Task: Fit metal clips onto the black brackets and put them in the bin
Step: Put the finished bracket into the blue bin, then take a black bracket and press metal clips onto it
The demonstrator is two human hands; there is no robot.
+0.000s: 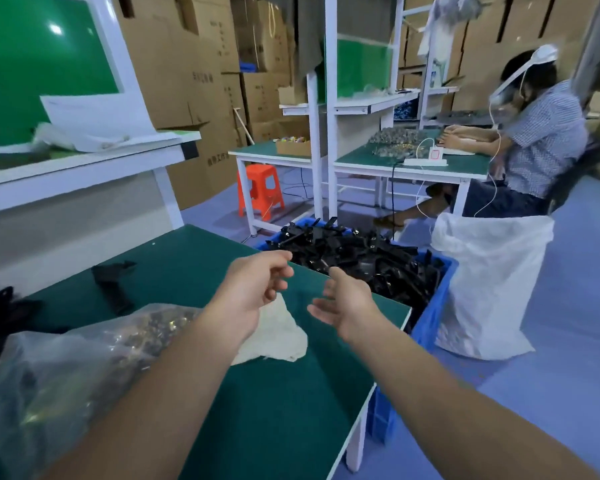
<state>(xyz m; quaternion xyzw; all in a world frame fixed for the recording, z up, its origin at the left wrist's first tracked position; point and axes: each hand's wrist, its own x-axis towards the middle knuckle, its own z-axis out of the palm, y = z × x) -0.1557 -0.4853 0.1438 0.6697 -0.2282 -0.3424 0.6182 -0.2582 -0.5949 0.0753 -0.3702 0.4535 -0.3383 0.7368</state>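
A blue bin (433,306) heaped with black brackets (354,258) stands on the floor against the far right edge of the green table (291,393). Both my hands reach out over the table's corner toward the bin, and both are empty. My left hand (253,289) has loosely curled fingers. My right hand (343,299) is open with the palm turned left, its fingertips near the bin's rim. One black bracket (113,284) lies on the table at the left. A clear plastic bag of metal clips (84,368) sits at the near left.
A whitish cloth (278,337) lies under my left wrist. More black parts (0,313) sit at the far left edge. A white sack (489,285) stands right of the bin. Beyond are an orange stool (260,192), white-framed benches, cardboard boxes and a seated person (534,140).
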